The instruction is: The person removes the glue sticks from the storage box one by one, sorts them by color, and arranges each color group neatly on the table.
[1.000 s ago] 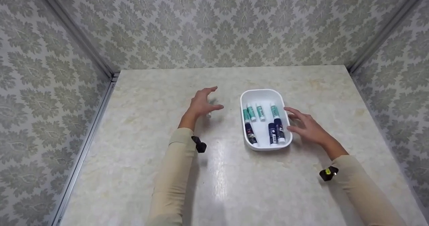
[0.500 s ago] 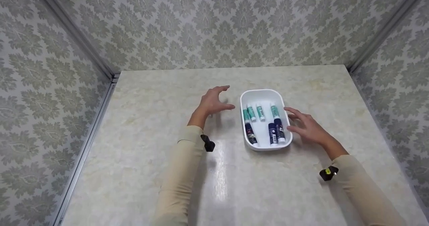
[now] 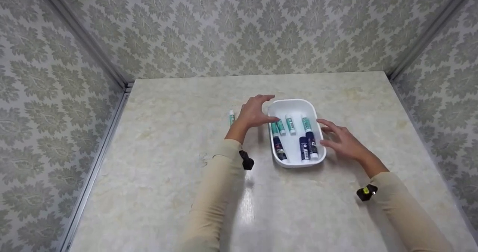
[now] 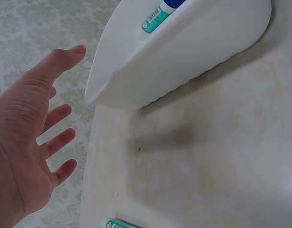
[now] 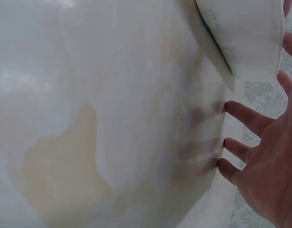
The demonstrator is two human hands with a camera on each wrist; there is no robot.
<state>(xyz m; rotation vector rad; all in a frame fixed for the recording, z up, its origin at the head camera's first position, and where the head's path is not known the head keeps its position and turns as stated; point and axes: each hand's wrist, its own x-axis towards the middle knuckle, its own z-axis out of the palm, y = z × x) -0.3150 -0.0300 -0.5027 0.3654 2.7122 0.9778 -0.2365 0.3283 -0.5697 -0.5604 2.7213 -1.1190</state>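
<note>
Tub (image 3: 293, 108), judged light and stiff, suits holding at opposite long rims, my left hand (image 3: 253, 113) and right hand (image 3: 343, 143) spread, gripping nothing.

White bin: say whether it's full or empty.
Partly filled: the white bin holds green tubes and navy tubes, with bare floor showing between them.

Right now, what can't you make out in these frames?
Loose green tube: head view, near end hidden by the left forearm; left wrist view, bottom edge cuts it off.
Lettering on the tubes in the white bin: head view, mostly too small to read.
Bin contents: left wrist view, mostly hidden by the bin's wall; right wrist view, hidden by it.
Right hand: right wrist view, partly cut off by the right edge.
</note>
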